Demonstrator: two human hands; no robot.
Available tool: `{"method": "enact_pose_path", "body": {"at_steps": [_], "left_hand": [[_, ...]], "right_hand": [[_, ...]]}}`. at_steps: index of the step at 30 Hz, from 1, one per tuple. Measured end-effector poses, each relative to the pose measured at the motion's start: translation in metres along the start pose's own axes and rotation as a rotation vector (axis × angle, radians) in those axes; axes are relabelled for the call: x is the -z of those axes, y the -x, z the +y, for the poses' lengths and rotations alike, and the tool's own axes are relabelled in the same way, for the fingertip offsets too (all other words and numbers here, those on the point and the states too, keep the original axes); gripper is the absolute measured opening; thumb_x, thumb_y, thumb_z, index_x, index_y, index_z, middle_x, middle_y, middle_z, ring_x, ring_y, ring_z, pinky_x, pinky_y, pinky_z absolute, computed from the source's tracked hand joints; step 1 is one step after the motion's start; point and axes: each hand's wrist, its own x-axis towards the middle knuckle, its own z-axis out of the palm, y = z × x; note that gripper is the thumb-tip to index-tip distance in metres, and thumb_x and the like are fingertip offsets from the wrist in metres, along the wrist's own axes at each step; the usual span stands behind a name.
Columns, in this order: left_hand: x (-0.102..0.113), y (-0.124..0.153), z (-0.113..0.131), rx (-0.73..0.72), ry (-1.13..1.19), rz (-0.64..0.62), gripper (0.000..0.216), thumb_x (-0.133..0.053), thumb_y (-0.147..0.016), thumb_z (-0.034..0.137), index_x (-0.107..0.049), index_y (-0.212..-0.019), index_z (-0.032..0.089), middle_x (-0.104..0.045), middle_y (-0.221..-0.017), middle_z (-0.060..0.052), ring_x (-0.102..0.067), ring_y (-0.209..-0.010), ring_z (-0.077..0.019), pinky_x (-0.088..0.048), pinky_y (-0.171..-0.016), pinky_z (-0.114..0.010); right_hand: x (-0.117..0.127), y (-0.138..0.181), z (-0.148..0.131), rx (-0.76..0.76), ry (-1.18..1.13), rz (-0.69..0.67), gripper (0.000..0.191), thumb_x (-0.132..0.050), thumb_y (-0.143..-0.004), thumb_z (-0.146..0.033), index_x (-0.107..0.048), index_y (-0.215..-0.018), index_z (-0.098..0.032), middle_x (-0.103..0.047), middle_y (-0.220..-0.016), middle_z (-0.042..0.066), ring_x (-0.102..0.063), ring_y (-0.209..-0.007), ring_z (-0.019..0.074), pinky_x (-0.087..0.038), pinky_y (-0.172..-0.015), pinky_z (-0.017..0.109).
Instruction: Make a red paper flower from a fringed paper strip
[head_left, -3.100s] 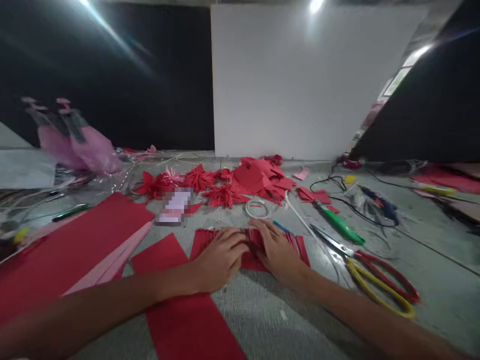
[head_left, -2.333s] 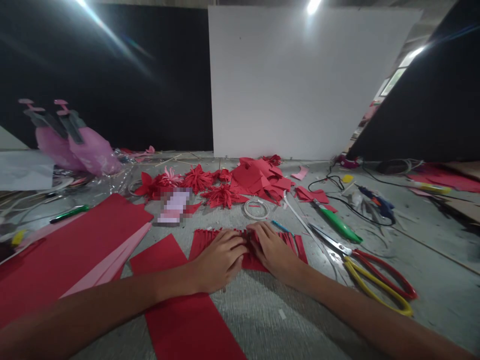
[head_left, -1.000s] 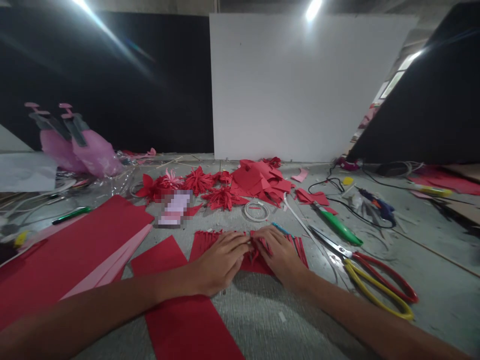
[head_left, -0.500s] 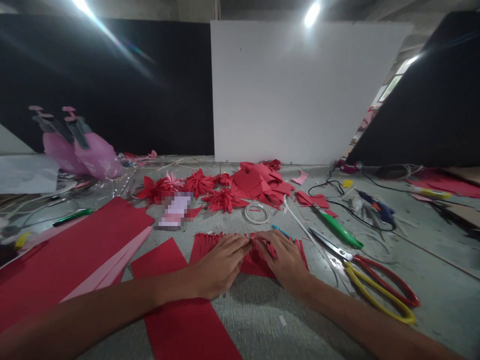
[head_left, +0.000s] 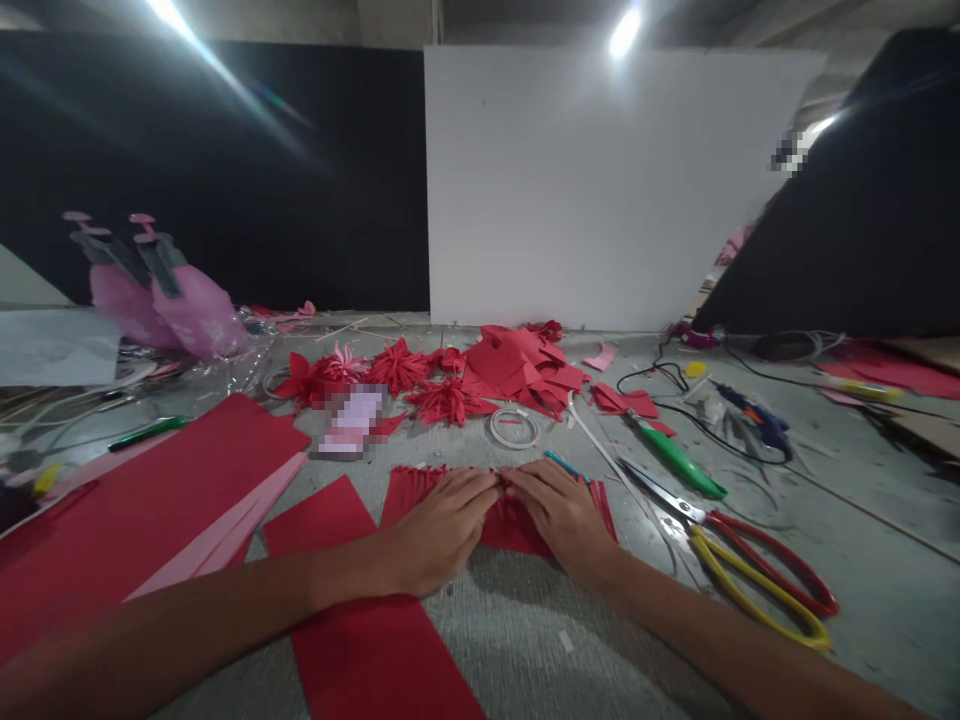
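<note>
A red paper strip with a cut fringe (head_left: 409, 486) lies flat on the grey floor in front of me. My left hand (head_left: 442, 525) and my right hand (head_left: 559, 512) rest on its middle, fingertips nearly touching. Both hands press and pinch the fringed paper where they meet, fingers curled down onto it. A long red paper sheet (head_left: 367, 640) runs under my left forearm toward me.
Scissors with red and yellow handles (head_left: 750, 570) lie right of my hands. A green-handled cutter (head_left: 675, 457), a tape ring (head_left: 514, 427) and a blue pen (head_left: 564, 464) lie beyond. Red paper flowers (head_left: 397, 365) and scraps (head_left: 525, 365) sit further back, large red sheets (head_left: 135, 500) at left.
My fingers have worked the fringed strip's middle, the right hand lifting a fold and pressing it down again. The view has tilted slightly upward.
</note>
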Motion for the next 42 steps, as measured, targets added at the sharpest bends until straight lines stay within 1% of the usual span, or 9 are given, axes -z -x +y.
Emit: {"method": "enact_pose_path", "body": {"at_steps": [5,12,16,23,26,30,33,37,42], "left_hand": [[0.0,0.0,0.0,0.001,0.019,0.003,0.042,-0.03,-0.101,0.017,-0.041,-0.141,0.013,-0.05,-0.144,-0.015,-0.041,-0.139,-0.0226,-0.034,-0.116,-0.044],[0.002,0.0,0.0,0.009,0.041,-0.012,0.041,-0.03,-0.101,0.017,-0.043,-0.139,0.009,-0.05,-0.144,-0.016,-0.042,-0.138,-0.0243,-0.034,-0.116,-0.044],[0.0,0.001,-0.002,0.017,0.068,-0.01,0.043,-0.031,-0.1,0.016,-0.039,-0.142,0.012,-0.047,-0.146,-0.014,-0.04,-0.139,-0.0232,-0.034,-0.116,-0.045],[-0.002,0.0,-0.003,-0.015,0.074,-0.013,0.046,-0.033,-0.097,0.011,-0.036,-0.143,0.011,-0.045,-0.148,-0.015,-0.039,-0.139,-0.0247,-0.032,-0.117,-0.046],[0.0,-0.001,-0.001,0.012,0.129,0.006,0.043,-0.033,-0.097,0.01,-0.04,-0.139,0.014,-0.047,-0.146,-0.013,-0.04,-0.138,-0.0236,-0.033,-0.116,-0.046],[0.005,-0.002,0.001,0.123,0.229,0.047,0.034,-0.033,-0.097,0.01,-0.046,-0.128,0.016,-0.05,-0.141,-0.013,-0.044,-0.133,-0.0208,-0.038,-0.114,-0.042],[0.005,-0.002,0.001,0.082,0.225,0.02,0.033,-0.035,-0.095,0.007,-0.048,-0.124,0.015,-0.052,-0.137,-0.012,-0.044,-0.133,-0.021,-0.035,-0.116,-0.042],[-0.002,0.0,-0.004,-0.002,0.166,0.013,0.041,-0.035,-0.095,0.006,-0.044,-0.134,0.015,-0.05,-0.142,-0.011,-0.041,-0.137,-0.022,-0.03,-0.118,-0.046],[-0.005,0.0,-0.005,0.017,0.101,0.029,0.043,-0.035,-0.094,0.007,-0.045,-0.136,0.011,-0.051,-0.142,-0.015,-0.043,-0.136,-0.0241,-0.033,-0.117,-0.046]], "right_hand": [[0.002,-0.001,-0.001,0.011,-0.031,-0.011,0.034,-0.048,-0.097,-0.015,-0.064,-0.124,-0.027,-0.071,-0.098,0.007,-0.065,-0.088,0.0203,-0.06,-0.078,0.038],[-0.003,0.001,0.001,-0.012,-0.092,0.005,0.033,-0.047,-0.098,-0.016,-0.064,-0.124,-0.027,-0.07,-0.1,0.006,-0.065,-0.091,0.0198,-0.06,-0.079,0.037],[-0.003,0.001,0.003,0.014,-0.066,0.004,0.03,-0.048,-0.098,-0.018,-0.067,-0.119,-0.026,-0.073,-0.096,0.006,-0.066,-0.085,0.02,-0.06,-0.075,0.038],[-0.003,0.004,0.003,0.001,-0.015,0.031,0.027,-0.047,-0.099,-0.021,-0.071,-0.111,-0.023,-0.076,-0.097,0.006,-0.072,-0.086,0.0189,-0.061,-0.08,0.035],[-0.004,0.004,0.002,-0.012,-0.014,0.035,0.027,-0.045,-0.1,-0.021,-0.072,-0.106,-0.021,-0.077,-0.097,0.007,-0.073,-0.087,0.018,-0.062,-0.08,0.033],[-0.002,0.004,0.001,-0.016,-0.016,0.026,0.027,-0.045,-0.1,-0.023,-0.072,-0.102,-0.021,-0.077,-0.094,0.006,-0.073,-0.084,0.0177,-0.062,-0.079,0.031],[0.0,0.004,0.0,-0.032,-0.018,0.011,0.027,-0.045,-0.1,-0.022,-0.072,-0.101,-0.022,-0.077,-0.093,0.005,-0.073,-0.084,0.0174,-0.061,-0.079,0.031],[0.0,0.004,0.0,-0.048,-0.045,0.002,0.026,-0.046,-0.1,-0.022,-0.072,-0.104,-0.022,-0.077,-0.095,0.005,-0.074,-0.085,0.0171,-0.062,-0.08,0.031],[-0.004,0.005,0.002,-0.036,-0.085,0.001,0.028,-0.046,-0.1,-0.023,-0.068,-0.117,-0.023,-0.076,-0.101,0.006,-0.074,-0.089,0.0177,-0.063,-0.082,0.032]]}}
